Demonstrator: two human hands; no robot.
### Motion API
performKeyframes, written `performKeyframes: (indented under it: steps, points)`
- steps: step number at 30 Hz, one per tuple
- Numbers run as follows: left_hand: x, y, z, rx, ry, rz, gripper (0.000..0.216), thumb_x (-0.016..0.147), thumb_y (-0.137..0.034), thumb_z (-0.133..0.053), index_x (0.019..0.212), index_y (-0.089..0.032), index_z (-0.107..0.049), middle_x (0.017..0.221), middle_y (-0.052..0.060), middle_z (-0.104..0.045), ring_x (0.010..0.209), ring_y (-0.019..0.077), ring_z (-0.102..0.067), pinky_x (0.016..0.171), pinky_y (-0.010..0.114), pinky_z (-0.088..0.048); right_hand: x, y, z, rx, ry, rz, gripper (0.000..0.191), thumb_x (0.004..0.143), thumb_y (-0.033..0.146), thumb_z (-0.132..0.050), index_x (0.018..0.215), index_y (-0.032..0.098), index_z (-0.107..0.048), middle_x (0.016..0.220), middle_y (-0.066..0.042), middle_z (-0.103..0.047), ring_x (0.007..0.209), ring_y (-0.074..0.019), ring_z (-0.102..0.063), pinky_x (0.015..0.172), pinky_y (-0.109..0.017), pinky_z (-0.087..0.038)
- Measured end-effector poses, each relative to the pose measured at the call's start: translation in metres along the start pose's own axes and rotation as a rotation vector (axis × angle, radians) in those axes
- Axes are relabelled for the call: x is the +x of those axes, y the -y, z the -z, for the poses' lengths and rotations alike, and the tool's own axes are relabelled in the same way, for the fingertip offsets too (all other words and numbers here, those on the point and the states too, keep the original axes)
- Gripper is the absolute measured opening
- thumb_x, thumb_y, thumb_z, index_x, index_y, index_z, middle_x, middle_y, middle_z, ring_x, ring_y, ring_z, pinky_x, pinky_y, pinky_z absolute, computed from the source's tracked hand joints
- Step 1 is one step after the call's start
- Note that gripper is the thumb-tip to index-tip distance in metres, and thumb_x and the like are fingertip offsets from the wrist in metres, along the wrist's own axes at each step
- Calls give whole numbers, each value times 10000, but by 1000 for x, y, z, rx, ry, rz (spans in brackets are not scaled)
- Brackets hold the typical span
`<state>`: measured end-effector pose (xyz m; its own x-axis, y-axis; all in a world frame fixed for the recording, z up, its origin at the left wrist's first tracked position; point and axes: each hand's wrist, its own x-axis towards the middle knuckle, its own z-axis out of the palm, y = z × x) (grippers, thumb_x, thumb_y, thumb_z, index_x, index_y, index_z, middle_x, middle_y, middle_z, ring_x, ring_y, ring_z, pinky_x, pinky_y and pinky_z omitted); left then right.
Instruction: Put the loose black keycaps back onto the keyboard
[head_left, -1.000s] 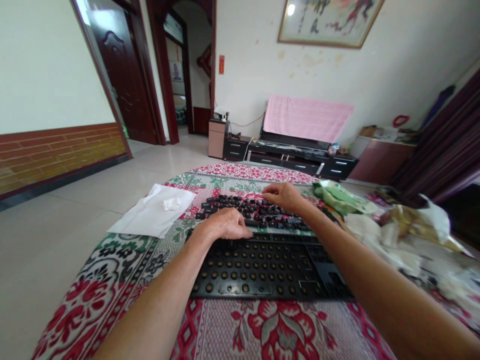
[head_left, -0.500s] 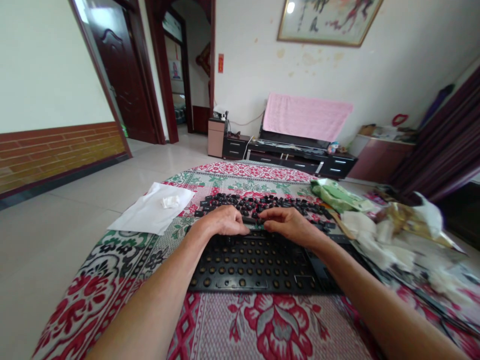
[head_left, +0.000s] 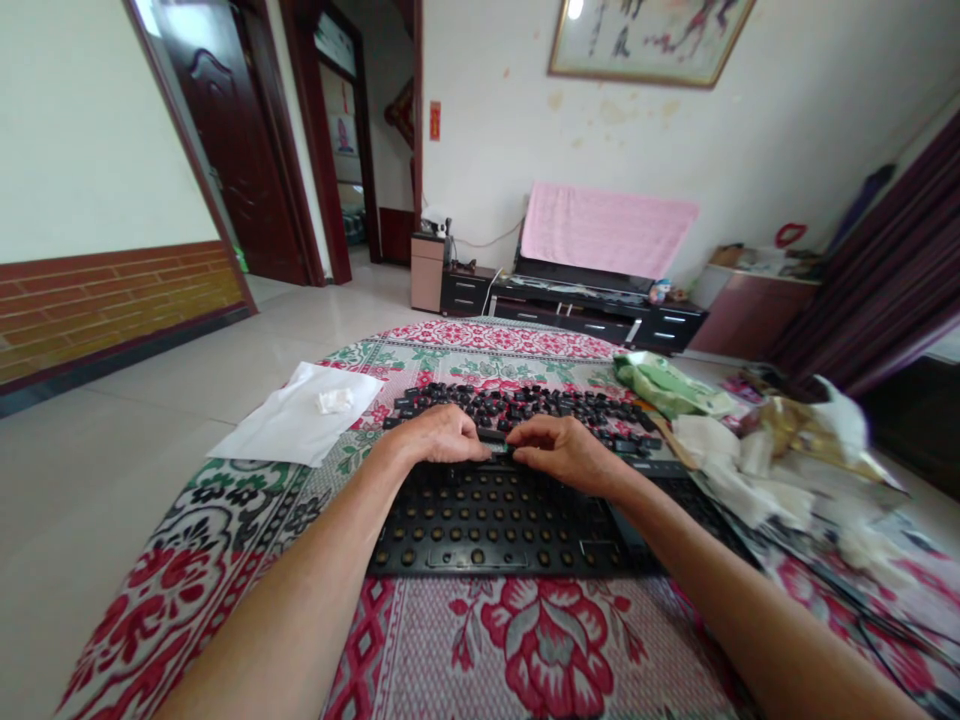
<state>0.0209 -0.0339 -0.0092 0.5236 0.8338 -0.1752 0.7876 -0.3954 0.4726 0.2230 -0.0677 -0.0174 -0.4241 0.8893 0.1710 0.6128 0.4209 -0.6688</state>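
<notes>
A black keyboard base (head_left: pixel 495 520) with its keycaps removed lies on the floral tablecloth (head_left: pixel 540 640). Behind it sits a heap of loose black keycaps (head_left: pixel 525 405). My left hand (head_left: pixel 439 438) rests curled at the keyboard's far edge. My right hand (head_left: pixel 559 452) is beside it, fingers pinched together on a small dark keycap (head_left: pixel 501 447) at the top row. Both hands' fingertips nearly meet there.
A white paper (head_left: pixel 296 428) with a crumpled tissue lies at the table's left edge. Green and white wrappers and bags (head_left: pixel 750 440) crowd the right side. A TV stand (head_left: pixel 592 315) with a pink cloth stands at the far wall.
My right hand has come back from the keycap heap to the keyboard's top edge and now meets my left hand there. The left hand has stayed put.
</notes>
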Motion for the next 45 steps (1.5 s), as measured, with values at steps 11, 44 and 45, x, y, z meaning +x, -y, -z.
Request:
performKeyframes:
  steps: [11, 44, 45]
  points:
    - [2, 1, -3, 10, -20, 18, 330, 595, -485, -508, 708, -218, -666, 611, -26, -582, 579, 105, -491, 493, 195, -304, 3, 7, -6, -181, 27, 72, 169, 673, 180, -558, 801, 174, -668, 741, -20, -607, 643, -110, -544, 592, -228, -426]
    - [2, -1, -4, 24, -35, 61, 325, 585, -505, -512, 694, -243, -672, 638, -9, -610, 579, 112, -504, 498, 207, -308, 12, 32, -3, -533, 144, 187, 211, 701, 107, -479, 751, 170, -674, 706, -48, -619, 656, -128, -535, 590, -227, -371]
    - [2, -1, -4, 24, -31, 58, 326, 586, -504, -511, 700, -244, -672, 641, -9, -610, 583, 113, -506, 499, 207, -308, 15, 32, -2, -528, 174, 197, 219, 693, 97, -478, 742, 172, -678, 690, -44, -625, 644, -127, -537, 586, -226, -369]
